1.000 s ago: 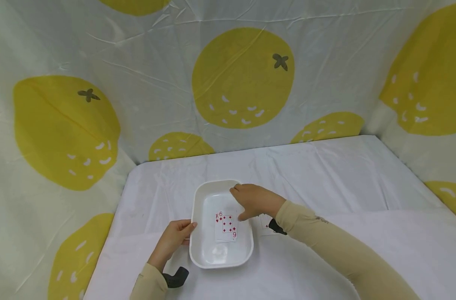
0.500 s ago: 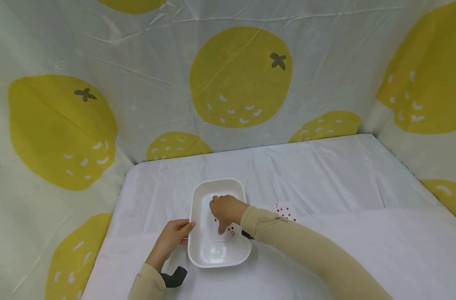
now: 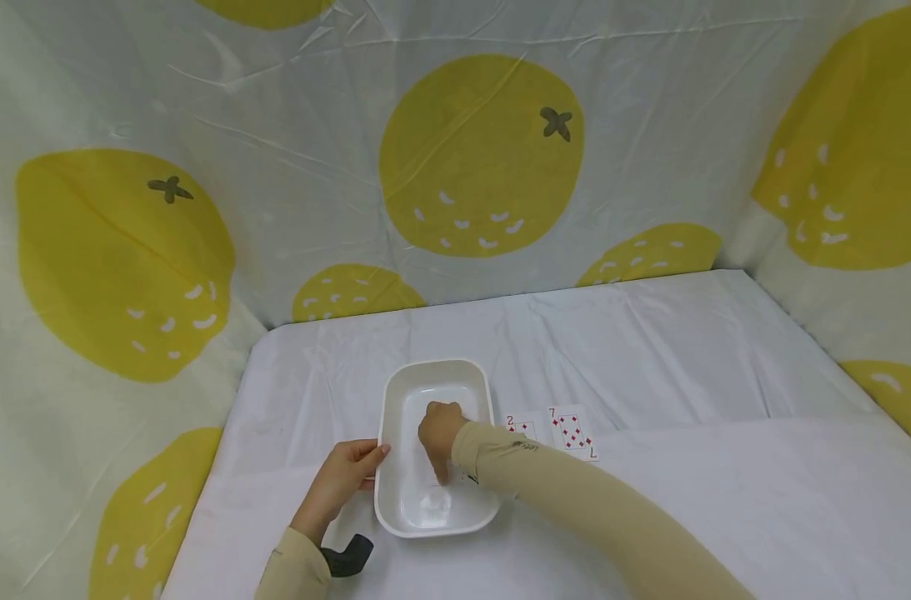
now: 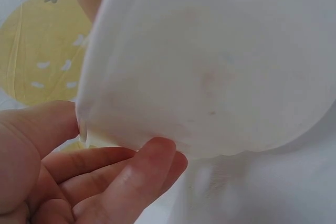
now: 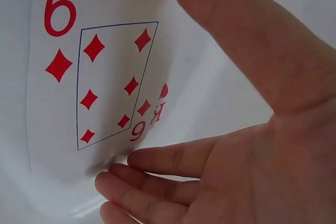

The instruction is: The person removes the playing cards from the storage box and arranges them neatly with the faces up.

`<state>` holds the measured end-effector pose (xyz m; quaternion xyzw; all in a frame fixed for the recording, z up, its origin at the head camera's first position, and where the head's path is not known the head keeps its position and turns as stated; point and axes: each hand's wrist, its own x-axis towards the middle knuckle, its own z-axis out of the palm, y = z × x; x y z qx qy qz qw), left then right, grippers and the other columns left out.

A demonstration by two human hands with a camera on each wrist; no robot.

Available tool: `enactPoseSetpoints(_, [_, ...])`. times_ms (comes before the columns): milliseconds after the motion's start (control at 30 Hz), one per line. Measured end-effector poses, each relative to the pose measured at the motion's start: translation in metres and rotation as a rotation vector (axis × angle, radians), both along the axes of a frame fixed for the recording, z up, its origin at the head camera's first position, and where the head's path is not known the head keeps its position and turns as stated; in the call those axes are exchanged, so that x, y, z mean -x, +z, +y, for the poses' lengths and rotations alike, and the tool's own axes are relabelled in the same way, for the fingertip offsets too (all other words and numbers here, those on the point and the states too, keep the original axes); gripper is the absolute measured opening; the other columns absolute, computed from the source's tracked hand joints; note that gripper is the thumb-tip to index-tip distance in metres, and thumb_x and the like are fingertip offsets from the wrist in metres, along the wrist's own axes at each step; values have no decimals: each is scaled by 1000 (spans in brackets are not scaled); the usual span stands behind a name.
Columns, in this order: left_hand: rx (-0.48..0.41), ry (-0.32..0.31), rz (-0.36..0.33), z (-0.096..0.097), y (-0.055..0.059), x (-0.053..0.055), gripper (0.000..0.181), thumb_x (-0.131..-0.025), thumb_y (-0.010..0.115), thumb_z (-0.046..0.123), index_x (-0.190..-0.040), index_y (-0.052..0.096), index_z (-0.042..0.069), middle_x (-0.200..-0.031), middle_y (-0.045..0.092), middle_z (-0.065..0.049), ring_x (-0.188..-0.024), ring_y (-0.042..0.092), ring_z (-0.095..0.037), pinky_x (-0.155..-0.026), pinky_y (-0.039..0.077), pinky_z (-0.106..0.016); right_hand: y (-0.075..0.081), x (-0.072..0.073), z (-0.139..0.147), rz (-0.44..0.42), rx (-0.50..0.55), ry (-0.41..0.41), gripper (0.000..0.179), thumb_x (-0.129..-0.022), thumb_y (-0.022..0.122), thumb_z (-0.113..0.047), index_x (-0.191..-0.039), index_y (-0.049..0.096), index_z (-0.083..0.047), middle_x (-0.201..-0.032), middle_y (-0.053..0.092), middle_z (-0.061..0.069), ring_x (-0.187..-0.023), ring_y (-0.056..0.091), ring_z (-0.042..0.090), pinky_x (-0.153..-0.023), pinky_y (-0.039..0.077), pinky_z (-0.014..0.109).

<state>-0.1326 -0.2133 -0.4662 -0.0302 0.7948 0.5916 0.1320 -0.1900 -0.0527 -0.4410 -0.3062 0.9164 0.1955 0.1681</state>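
A white rectangular tray (image 3: 427, 510) with rounded corners stands on the table. My left hand (image 3: 342, 473) holds its left side, and in the left wrist view the thumb (image 4: 50, 127) lies at the rim with the fingers under the wall. Inside the tray is my right hand (image 3: 440, 433), low over the playing cards. Seen from the right wrist, a six of diamonds (image 5: 107, 85) lies on top, with a king of hearts (image 5: 158, 113) peeking out at its edge. The right thumb and fingertips are spread to opposite ends of the six, right at its edges.
To the right of the tray lie two face-up cards, a two of diamonds (image 3: 521, 423) and a seven of diamonds (image 3: 573, 433). A white cloth (image 3: 650, 500) covers the table. A lemon-print curtain (image 3: 305, 208) rises behind and at both sides.
My right hand has moved left from the tray's right rim and down over the cards inside. The two and seven of diamonds have come into view. My left hand keeps its hold.
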Motion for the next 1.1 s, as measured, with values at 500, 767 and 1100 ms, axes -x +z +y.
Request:
enactPoseSetpoints(500, [-3, 0, -3, -1, -1, 1, 44, -88, 59, 23, -113, 54, -14, -95, 63, -20, -80, 64, -27, -63, 55, -36, 3, -10, -1, 59, 11, 39, 41, -59, 79, -45, -90, 69, -19, -87, 52, 1, -84, 47, 12, -72, 45, 30])
enactPoseSetpoints(767, [8, -4, -9, 0, 2, -3, 41, -89, 57, 20, -112, 54, -13, -95, 63, -19, -80, 63, -27, -63, 55, -35, 8, -13, 1, 48, 95, 66, 36, -61, 76, -41, -86, 68, -16, -81, 51, 1, -81, 46, 13, -69, 46, 32])
enactPoseSetpoints(1100, [3, -10, -7, 0, 3, -1, 40, -90, 56, 19, -113, 54, -14, -96, 63, -20, -81, 63, -28, -64, 54, -36, 14, -8, -2, -36, 110, 2, 32, -60, 78, -38, -80, 65, -18, -80, 52, -2, -79, 47, 11, -78, 45, 38])
